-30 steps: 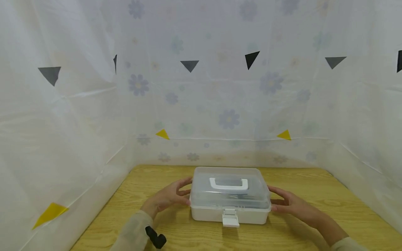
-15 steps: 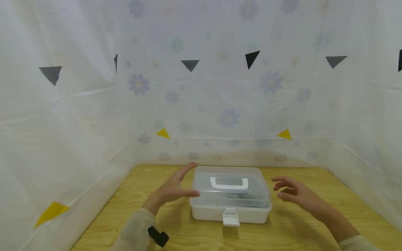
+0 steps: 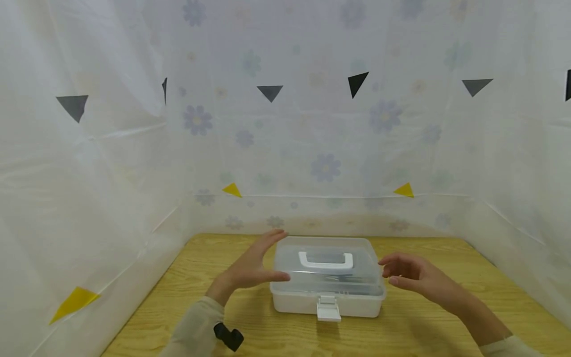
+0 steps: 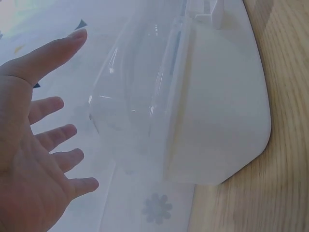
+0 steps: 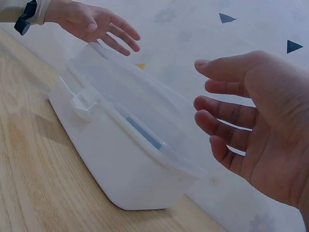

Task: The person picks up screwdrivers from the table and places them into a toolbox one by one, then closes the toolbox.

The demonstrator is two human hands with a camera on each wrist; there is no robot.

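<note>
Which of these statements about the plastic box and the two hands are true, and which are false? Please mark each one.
1. The box stands on the wooden table. True.
2. The left hand grips the white handle on the lid. False: it hovers beside the box with straight fingers and holds nothing.
3. The clear lid is down on the box. True.
4. The right hand presses on the front latch. False: it hovers at the box's right side, apart from the latch.
5. Both hands hold nothing. True.
6. The lid lies on the table beside the box. False: it sits on the white base.
</note>
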